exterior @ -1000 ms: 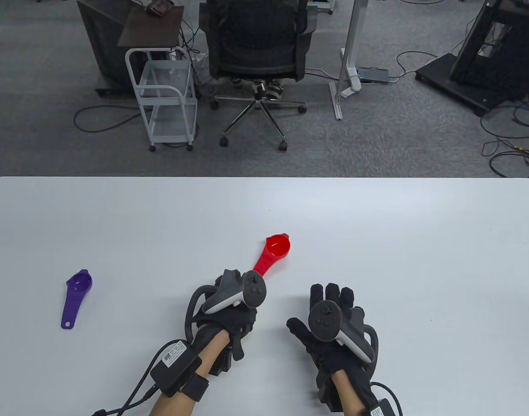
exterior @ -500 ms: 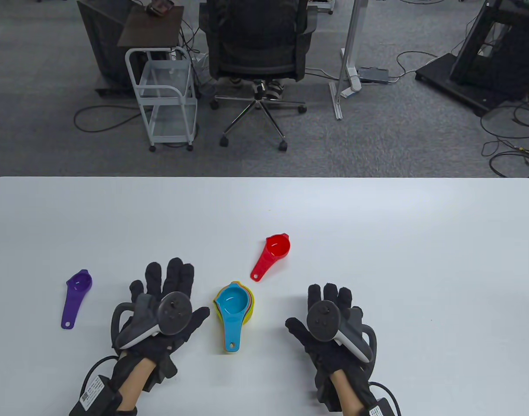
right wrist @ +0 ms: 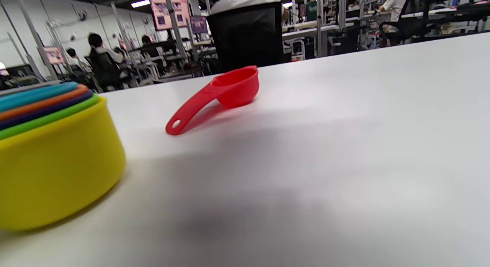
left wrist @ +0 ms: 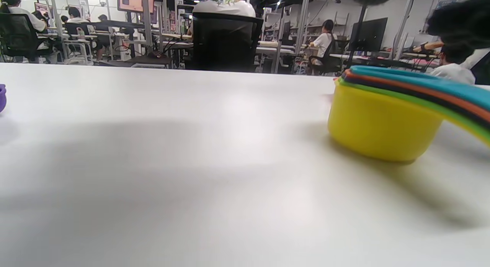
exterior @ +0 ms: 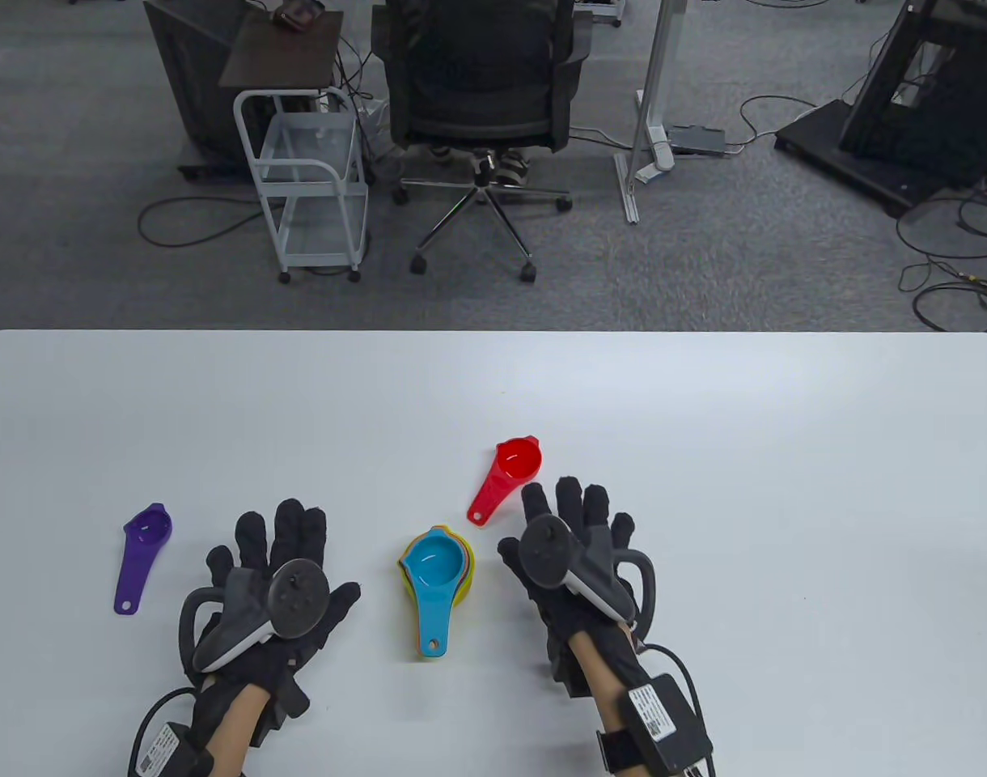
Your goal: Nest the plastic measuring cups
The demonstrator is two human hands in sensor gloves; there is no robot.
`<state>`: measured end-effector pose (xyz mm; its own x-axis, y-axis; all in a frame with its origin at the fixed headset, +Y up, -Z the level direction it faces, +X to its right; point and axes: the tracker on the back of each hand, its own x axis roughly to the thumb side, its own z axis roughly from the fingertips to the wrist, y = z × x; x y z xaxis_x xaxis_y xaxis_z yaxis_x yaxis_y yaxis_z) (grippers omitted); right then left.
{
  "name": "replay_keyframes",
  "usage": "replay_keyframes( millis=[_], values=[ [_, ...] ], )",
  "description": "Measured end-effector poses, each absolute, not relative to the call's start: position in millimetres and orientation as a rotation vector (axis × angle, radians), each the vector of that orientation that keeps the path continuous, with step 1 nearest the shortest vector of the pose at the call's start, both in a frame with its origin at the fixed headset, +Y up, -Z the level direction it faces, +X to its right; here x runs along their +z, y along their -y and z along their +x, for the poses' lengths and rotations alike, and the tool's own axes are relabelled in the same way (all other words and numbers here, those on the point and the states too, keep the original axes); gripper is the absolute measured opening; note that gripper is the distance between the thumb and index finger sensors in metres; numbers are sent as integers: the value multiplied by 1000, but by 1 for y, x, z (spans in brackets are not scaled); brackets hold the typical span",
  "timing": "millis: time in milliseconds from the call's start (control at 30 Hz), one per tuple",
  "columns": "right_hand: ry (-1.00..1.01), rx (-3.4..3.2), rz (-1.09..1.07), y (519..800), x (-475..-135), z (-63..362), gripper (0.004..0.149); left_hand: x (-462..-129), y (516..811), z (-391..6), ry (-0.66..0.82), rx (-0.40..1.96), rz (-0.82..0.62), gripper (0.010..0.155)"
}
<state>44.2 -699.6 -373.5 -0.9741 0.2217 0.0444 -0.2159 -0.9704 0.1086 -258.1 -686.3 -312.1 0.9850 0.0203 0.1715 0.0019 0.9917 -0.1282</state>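
A nested stack of cups (exterior: 435, 576), blue on top and yellow outermost, stands on the white table (exterior: 704, 421) between my hands; it shows in the left wrist view (left wrist: 383, 121) and the right wrist view (right wrist: 53, 159). A red cup (exterior: 506, 477) lies just beyond it, also in the right wrist view (right wrist: 222, 91). A purple cup (exterior: 141, 554) lies far left, its edge in the left wrist view (left wrist: 2, 97). My left hand (exterior: 279, 558) is open and empty, left of the stack. My right hand (exterior: 570, 526) is open and empty, close beside the red cup's handle.
Beyond the table's far edge stand an office chair (exterior: 481, 81), a white wire cart (exterior: 311, 186) and a metal stand (exterior: 651, 113) on a grey carpet with cables.
My left hand let go of the stack and drew back left, open. My right hand moved forward and left, toward the red cup. The cups have not moved in the last half second.
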Motion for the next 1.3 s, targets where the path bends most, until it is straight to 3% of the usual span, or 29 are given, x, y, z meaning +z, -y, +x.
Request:
replay_keyframes(
  millis=[133,300,567,667,833,967,1133,1300],
  values=[
    [-244,2858,52,701,-419,26,69,-313,696,-266,141,23,-171,90],
    [-498,2801,2,717,-463,8,67,-312,704,-282,84,56,-228,90],
    [-626,2739,-6,734,-501,5,67,-316,713,-293,45,172,-299,89],
    [-641,2756,-19,741,-507,3,80,-317,715,-293,35,160,-313,89],
    [-595,2762,-70,751,-511,9,82,-319,717,-294,31,197,-337,90],
    [-575,2732,-79,758,-512,15,69,-321,721,-293,26,184,-368,90],
    [-388,2835,-16,757,-506,18,55,-321,721,-292,19,181,-372,90],
    [-248,2758,115,729,-485,13,55,-325,722,-293,2,156,-384,90]
  ],
)
